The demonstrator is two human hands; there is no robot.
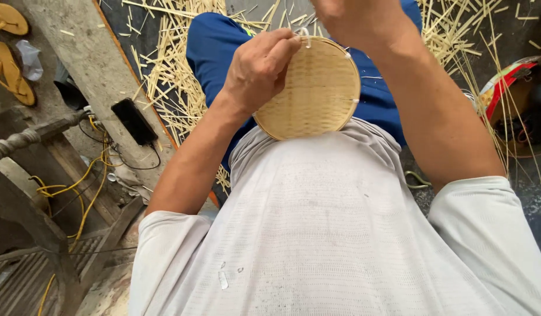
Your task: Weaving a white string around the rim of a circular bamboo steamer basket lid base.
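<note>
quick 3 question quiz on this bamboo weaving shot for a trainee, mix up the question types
1. True or false: the round woven tray rests against the person's body.
2. Which hand pinches the tray's rim at its top edge? A) left hand B) right hand
3. Fill in: the floor around the blue-clad legs is littered with pale ______.

Key:
1. True
2. A; the right hand is partly cut off by the picture's top edge, its grip unclear
3. bamboo strips
</note>
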